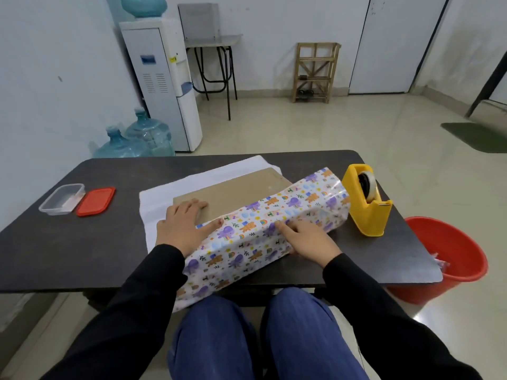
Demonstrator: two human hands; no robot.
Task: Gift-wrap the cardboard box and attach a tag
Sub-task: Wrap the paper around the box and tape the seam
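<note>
Cardboard box point(233, 190) — left hand point(181, 224) flat on top | right hand point(308, 241) flat, pressing paper point(241, 256) edge

blocked right: tape dispenser point(366, 200) | left: container point(62, 199), lid point(95, 201) | between: seemingly open tabletop point(109, 242)

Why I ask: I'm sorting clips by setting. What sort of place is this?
Probably a plain office or back room rather than a home. A water dispenser stands by the bare wall with spare water bottles beside it, and a dark work table holds a yellow tape dispenser.
</note>
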